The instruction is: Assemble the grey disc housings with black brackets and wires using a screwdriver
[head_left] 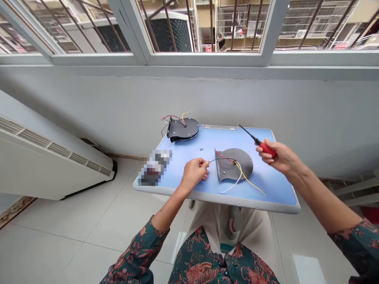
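Note:
My left hand [196,172] pinches the end of a thin black wire [220,159] that runs from the centre of a dark, rounded plate-like device [233,173]. Red, white and yellow wires also come out of that device; the white wire [238,179] and the yellow wire [251,184] trail toward the table's front edge. My right hand [275,154] grips the red handle of a screwdriver [268,150] to the right of the device, its dark shaft pointing up and left. Tiny dark pieces [201,149] lie between the two devices.
A second dark device [186,128] with several wires stands at the back left of the blue table [219,136]. A blurred-out patch [154,169] covers items at the table's left edge. Behind are a wall and barred windows; a white appliance [53,154] stands left.

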Motion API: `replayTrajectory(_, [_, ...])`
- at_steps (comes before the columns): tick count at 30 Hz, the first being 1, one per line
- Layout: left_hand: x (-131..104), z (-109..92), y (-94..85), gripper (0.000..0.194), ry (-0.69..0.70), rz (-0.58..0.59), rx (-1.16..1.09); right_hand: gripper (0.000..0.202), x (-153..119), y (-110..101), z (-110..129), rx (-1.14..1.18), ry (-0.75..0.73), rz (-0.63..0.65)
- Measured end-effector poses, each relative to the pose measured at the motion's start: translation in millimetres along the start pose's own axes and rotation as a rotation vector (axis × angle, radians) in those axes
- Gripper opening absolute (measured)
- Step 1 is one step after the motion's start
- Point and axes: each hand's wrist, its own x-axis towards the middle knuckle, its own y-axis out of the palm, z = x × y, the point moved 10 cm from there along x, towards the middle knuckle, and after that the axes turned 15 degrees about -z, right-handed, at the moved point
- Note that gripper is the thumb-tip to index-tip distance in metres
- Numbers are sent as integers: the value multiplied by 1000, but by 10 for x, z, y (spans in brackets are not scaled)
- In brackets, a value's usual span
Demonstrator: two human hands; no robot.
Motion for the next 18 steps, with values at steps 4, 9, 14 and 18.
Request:
replayTrajectory(4, [449, -77, -282, 11, 130, -232, 137, 30, 296, 133, -290, 110, 40, 41])
replayTrajectory(9, [759, -232, -206, 18, 279, -299, 304, 29, 557, 146, -253, 163, -41, 8])
replayTrajectory(14, [761, -210, -98, 10, 326, -295, 403, 27, 621, 58, -374, 168, -42, -38])
replayTrajectory(18, [712, -222, -88, 14, 375, -313, 464, 30, 607, 51, -428, 133, -50, -38])
